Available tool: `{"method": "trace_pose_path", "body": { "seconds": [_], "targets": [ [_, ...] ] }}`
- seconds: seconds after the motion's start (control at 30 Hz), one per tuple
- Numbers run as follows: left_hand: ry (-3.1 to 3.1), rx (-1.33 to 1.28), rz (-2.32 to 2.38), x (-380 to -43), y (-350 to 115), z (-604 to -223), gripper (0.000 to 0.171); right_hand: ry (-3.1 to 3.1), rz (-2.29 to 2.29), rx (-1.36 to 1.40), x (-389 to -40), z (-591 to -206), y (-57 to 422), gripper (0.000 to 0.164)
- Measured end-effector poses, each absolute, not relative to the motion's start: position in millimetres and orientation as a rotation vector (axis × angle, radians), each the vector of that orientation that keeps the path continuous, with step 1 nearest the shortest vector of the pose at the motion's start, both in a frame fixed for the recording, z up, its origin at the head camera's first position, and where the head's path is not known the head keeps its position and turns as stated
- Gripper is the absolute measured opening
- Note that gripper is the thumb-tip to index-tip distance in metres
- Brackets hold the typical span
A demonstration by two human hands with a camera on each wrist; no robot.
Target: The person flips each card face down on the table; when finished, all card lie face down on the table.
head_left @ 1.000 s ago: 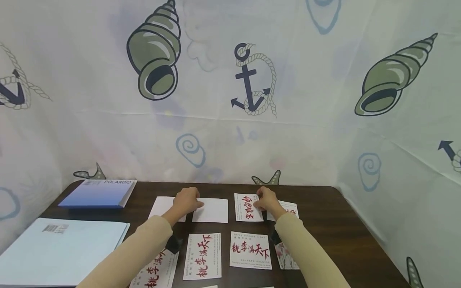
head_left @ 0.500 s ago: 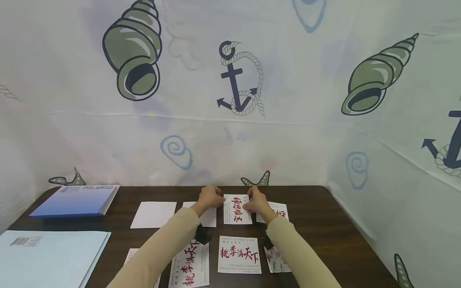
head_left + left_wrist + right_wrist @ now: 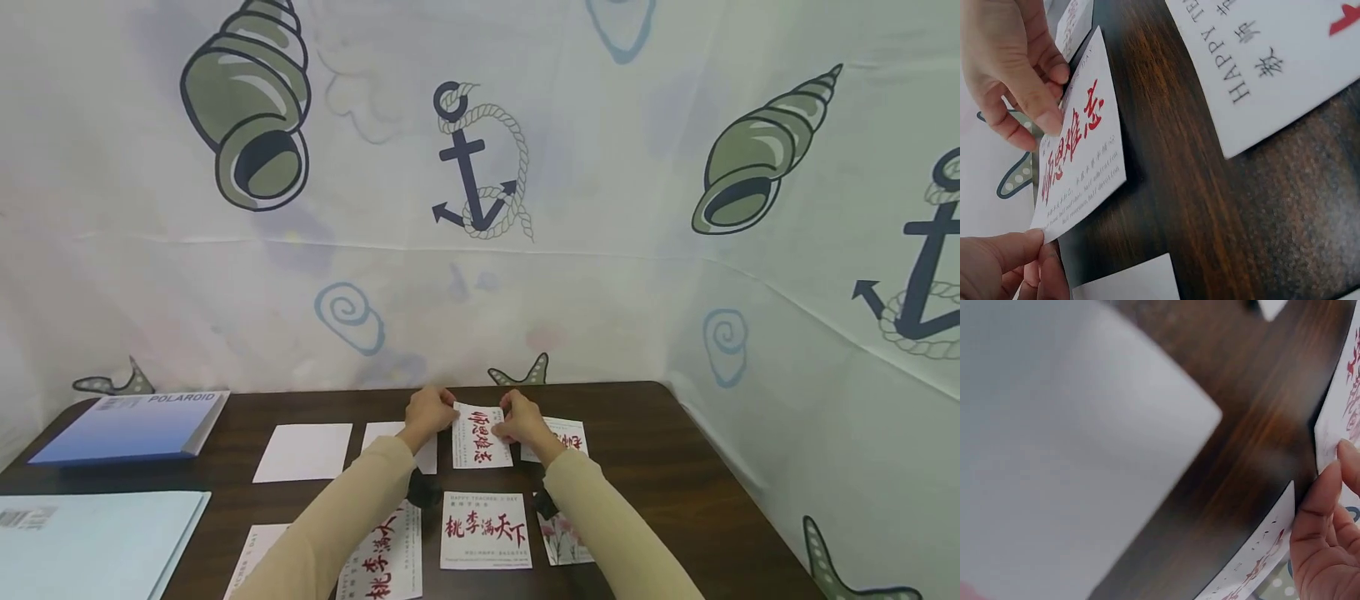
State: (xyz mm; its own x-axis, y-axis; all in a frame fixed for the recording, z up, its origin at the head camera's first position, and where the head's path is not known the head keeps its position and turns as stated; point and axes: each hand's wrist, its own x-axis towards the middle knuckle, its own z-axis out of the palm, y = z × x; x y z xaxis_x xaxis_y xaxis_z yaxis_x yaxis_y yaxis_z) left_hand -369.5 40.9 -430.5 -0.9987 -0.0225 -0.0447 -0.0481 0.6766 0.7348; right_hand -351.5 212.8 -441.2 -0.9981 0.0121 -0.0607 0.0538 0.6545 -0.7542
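At the back of the table, a white card with red Chinese characters (image 3: 474, 450) lies between both hands. My left hand (image 3: 430, 414) pinches its far left corner between thumb and fingers. My right hand (image 3: 522, 419) grips the same card at its far right, the thumb on the printed face. In the left wrist view, the card (image 3: 1079, 150) looks tilted, its far edge raised. Beside the left hand is a blank white card (image 3: 426, 457), partly covered by the arm. Under the right wrist lies another red-lettered card (image 3: 567, 433).
Nearer me lie a square red-lettered card (image 3: 486, 533), a taller one (image 3: 390, 558) and a flower card (image 3: 562, 540). Another blank card (image 3: 303, 452) is to the left. A blue POLAROID box (image 3: 135, 429) and a pale blue folder-like stack (image 3: 97, 542) fill the left side.
My left hand has moved right, from the blank cards to the red-lettered card's left corner, and now pinches it. My right hand stays on that card. The head view has turned slightly right.
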Motion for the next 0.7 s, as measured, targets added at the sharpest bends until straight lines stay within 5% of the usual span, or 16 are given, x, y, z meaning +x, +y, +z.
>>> {"method": "trace_pose_path", "body": {
  "seconds": [0.33, 0.7],
  "targets": [
    [2.821, -0.004, 1.314, -373, 34, -423, 0.014, 2.887, -1.225, -0.261, -324, -434, 179, 0.041],
    [2.426, 0.091, 1.771, -363, 33, -418, 0.02, 2.796, -1.41, -0.277, -312, -427, 175, 0.037]
  ]
}}
